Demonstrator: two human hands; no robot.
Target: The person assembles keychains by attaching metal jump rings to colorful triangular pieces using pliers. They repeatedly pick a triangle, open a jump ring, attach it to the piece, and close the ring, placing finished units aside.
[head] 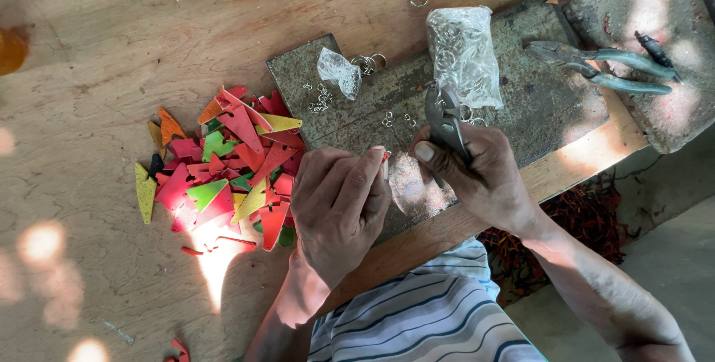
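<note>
A heap of coloured triangular pieces (223, 168) is lying on the wooden desk (97, 71). Just right of it, the left hand (339, 209) is pinching a small red piece (386, 158), grip narrow around it. The right hand (480, 172) is clasping grey pliers (445, 122) over the metal plate (536, 101), beside loose rings (322, 98). Holding the piece steady and nipping lightly seems wise.

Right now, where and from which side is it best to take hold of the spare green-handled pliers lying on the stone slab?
Probably grip the spare pliers by the two green handles, coming from the right: the handles point right and lie slightly apart, free of other things, while the metal nose points left toward the plastic bag of rings.
</note>
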